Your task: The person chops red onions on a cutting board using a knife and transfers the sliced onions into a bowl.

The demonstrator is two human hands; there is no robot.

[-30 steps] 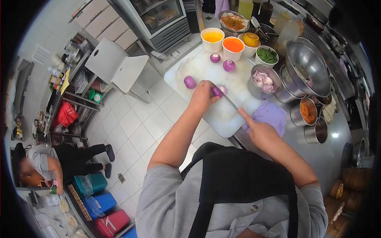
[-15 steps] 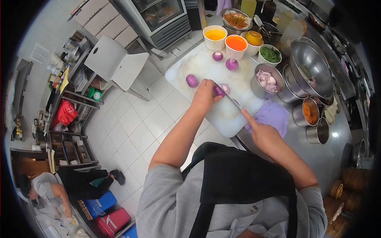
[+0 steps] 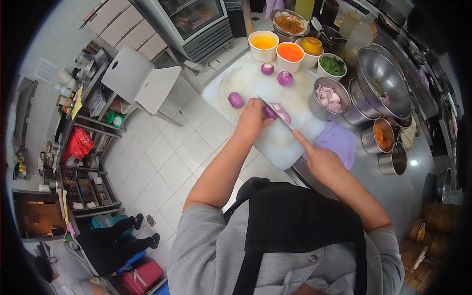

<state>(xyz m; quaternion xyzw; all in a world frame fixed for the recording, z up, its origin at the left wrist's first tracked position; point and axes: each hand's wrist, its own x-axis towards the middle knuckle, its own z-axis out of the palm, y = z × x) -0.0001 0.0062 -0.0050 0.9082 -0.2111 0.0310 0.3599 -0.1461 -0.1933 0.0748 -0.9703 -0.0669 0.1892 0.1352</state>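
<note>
On the worktop (image 3: 377, 183), at the middle of the cutting board (image 3: 300, 94), my left fingers (image 3: 256, 103) hold a purple onion (image 3: 269, 113), my right fingers (image 3: 303, 141) grip the knife (image 3: 284, 121), and I'd curl the left tips clear of its edge.

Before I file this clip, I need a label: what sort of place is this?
Likely a restaurant kitchen: a glass-door fridge, a cutting board with onions, and metal bowls crowding the counter.
</note>
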